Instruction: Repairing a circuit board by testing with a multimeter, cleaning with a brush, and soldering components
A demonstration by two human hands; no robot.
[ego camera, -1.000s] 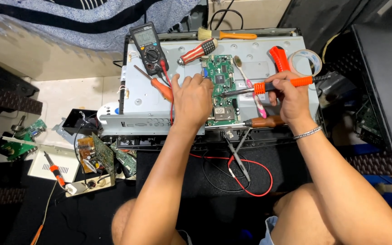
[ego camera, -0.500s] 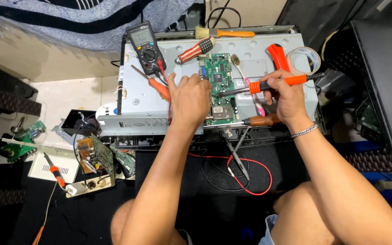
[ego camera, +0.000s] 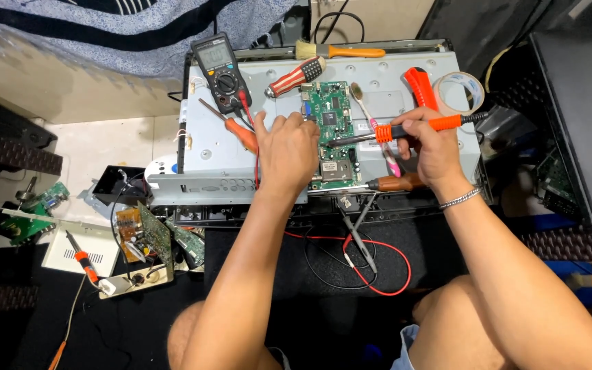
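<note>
A grey metal chassis (ego camera: 214, 137) lies below me. My right hand (ego camera: 433, 147) pinches the soldering iron (ego camera: 405, 129), tip on the green circuit board (ego camera: 334, 130). Just left of that grip, my left hand (ego camera: 286, 147) presses fingers together on the board's edge.

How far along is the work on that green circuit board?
Done: the green circuit board lies exposed on the metal chassis, multimeter beside it. In hand: the right hand holds an orange-handled tool tip to the board; the left hand steadies it. Left: cannot tell.
</note>
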